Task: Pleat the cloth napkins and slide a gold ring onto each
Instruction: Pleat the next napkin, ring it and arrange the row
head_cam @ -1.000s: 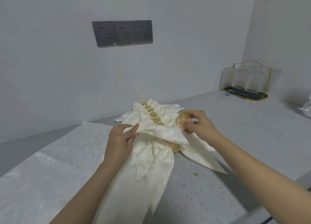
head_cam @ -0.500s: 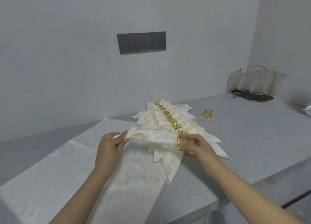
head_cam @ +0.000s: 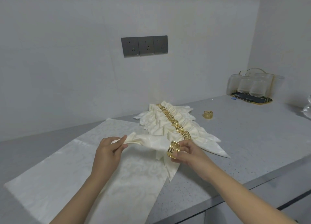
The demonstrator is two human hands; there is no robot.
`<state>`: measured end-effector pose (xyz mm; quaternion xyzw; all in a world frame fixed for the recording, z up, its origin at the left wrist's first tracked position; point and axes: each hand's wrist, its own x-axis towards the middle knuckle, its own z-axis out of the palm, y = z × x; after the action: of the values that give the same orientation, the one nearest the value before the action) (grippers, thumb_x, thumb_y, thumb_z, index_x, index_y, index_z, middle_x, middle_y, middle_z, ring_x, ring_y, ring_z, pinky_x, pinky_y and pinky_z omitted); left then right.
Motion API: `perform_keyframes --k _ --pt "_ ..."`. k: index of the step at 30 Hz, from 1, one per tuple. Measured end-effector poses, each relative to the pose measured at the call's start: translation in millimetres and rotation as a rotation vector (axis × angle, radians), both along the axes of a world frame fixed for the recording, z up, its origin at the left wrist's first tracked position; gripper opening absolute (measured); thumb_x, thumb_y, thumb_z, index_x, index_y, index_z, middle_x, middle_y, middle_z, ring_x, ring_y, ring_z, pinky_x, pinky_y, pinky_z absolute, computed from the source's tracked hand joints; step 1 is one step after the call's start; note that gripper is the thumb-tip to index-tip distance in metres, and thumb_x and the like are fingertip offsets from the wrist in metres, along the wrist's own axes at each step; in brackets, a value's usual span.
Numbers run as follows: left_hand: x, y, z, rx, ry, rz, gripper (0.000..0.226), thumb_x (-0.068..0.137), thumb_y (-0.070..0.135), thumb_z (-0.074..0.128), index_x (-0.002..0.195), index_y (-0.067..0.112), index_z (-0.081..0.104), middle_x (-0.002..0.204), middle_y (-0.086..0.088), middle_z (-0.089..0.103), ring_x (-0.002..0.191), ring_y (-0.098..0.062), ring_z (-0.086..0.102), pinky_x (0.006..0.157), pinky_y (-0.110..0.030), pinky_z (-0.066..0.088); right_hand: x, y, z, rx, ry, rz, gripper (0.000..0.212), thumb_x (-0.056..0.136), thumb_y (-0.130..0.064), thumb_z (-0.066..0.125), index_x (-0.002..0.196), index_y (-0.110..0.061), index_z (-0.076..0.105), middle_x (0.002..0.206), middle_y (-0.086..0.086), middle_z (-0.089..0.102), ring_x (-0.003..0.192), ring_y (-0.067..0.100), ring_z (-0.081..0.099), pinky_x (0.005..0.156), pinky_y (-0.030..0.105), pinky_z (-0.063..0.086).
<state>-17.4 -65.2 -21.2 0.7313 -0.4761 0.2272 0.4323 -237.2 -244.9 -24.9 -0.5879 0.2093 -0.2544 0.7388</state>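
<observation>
We see the left hand pinching one end of a cream pleated napkin between thumb and fingers, lifting that end a little above the flat cloths spread over the near left part of the grey table. The right hand grips a gold ring with a cut-out key pattern, its fingers curled round the ring's far side; the napkin passes through the ring, and its free end fans out below, pointing toward the table's front edge. The ring sits near the right end of the gathered cloth, just beside the right hand's fingertips. Beyond the hands lies a row of finished napkins, overlapping one another, their rings forming a gold line that runs diagonally from the wall toward us; the held napkin lies at the near end of that row. One loose ring stands alone on the table to the right of the row, apart from it. Farther right, near the corner, a gold-rimmed tray carries several clear glasses. Three dark wall sockets sit side by side on the pale wall above the row.
</observation>
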Motion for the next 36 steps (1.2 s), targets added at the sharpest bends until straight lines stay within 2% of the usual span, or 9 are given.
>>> perform_keyframes --k 6,10,13,16,18,21,24,28,36 --pt "-3.4 7.7 -5.7 0.026 -0.108 -0.073 0.031 0.077 0.012 0.071 0.108 0.015 0.072 0.098 0.011 0.061 0.094 -0.003 0.048 0.087 0.001 0.03 3.3 5.9 0.9 -0.091 0.052 0.06 0.041 0.078 -0.001 0.073 0.113 -0.009 0.052 0.116 0.018 0.063 0.103 0.025 0.064 0.088 0.037 0.054" --pt "0.1 14.0 -8.3 0.036 -0.095 -0.116 0.03 0.081 0.025 0.066 0.109 0.018 0.071 0.099 0.01 0.063 0.094 -0.005 0.051 0.086 -0.002 0.034 -0.5 2.2 8.2 -0.33 0.142 0.054 0.051 0.075 -0.024 0.079 0.119 -0.039 0.058 0.125 -0.006 0.058 0.117 0.007 0.052 0.099 0.031 0.046" --pt "1.9 19.1 -8.3 0.04 -0.152 -0.154 0.037 0.088 0.043 0.055 0.111 0.019 0.07 0.099 0.009 0.064 0.094 -0.003 0.05 0.087 -0.005 0.035 -7.2 1.4 17.5 -0.516 0.202 0.082 0.048 0.078 -0.032 0.074 0.119 -0.05 0.057 0.123 -0.015 0.056 0.102 0.005 0.053 0.096 0.024 0.042" --pt "0.7 20.7 -7.2 0.043 -0.215 -0.205 0.043 0.095 0.05 0.044 0.114 0.02 0.069 0.1 0.01 0.062 0.094 -0.001 0.047 0.088 -0.008 0.036 -9.1 0.7 22.3 -0.646 0.255 0.201 0.05 0.083 -0.023 0.071 0.125 -0.044 0.055 0.111 -0.025 0.056 0.079 -0.001 0.051 0.082 0.015 0.041" --pt "-0.9 20.5 -8.1 0.036 -0.232 -0.221 0.042 0.095 0.049 0.043 0.115 0.022 0.067 0.101 0.012 0.061 0.096 0.0 0.046 0.088 -0.009 0.036 -8.2 1.8 22.9 -0.695 0.295 0.252 0.046 0.082 -0.021 0.072 0.121 -0.04 0.057 0.101 -0.021 0.057 0.073 -0.001 0.051 0.074 0.015 0.041" --pt "-2.9 18.7 -8.2 0.021 -0.257 -0.231 0.039 0.096 0.047 0.045 0.114 0.021 0.068 0.1 0.01 0.062 0.096 -0.002 0.047 0.087 -0.01 0.037 -6.6 2.8 21.9 -0.723 0.337 0.284 0.045 0.075 -0.025 0.073 0.112 -0.041 0.054 0.105 -0.009 0.056 0.081 0.01 0.056 0.076 0.026 0.044" --pt "-4.1 16.9 -9.2 0.032 -0.294 -0.243 0.037 0.096 0.044 0.045 0.114 0.021 0.068 0.099 0.006 0.064 0.092 -0.007 0.049 0.086 -0.01 0.035 -3.9 4.3 22.8 -0.784 0.366 0.311 0.047 0.078 -0.022 0.074 0.116 -0.04 0.053 0.11 -0.008 0.056 0.087 0.008 0.056 0.078 0.021 0.044" --pt "-4.8 15.5 -13.7 0.078 -0.297 -0.265 0.038 0.097 0.044 0.044 0.115 0.022 0.068 0.1 0.006 0.064 0.092 -0.007 0.05 0.086 -0.012 0.036 4.1 11.6 24.5 -0.864 0.403 0.328 0.053 0.078 -0.024 0.075 0.121 -0.043 0.05 0.125 -0.015 0.055 0.113 0.0 0.052 0.095 0.013 0.041" --pt "-15.4 6.7 -28.6 0.137 -0.245 -0.254 0.033 0.09 0.039 0.053 0.113 0.023 0.069 0.098 0.004 0.066 0.091 -0.008 0.05 0.082 -0.024 0.04 21.9 33.4 16.2 -0.916 0.426 0.213 0.064 0.08 -0.03 0.073 0.138 -0.025 0.045 0.127 -0.009 0.055 0.115 0.004 0.052 0.09 0.01 0.038"
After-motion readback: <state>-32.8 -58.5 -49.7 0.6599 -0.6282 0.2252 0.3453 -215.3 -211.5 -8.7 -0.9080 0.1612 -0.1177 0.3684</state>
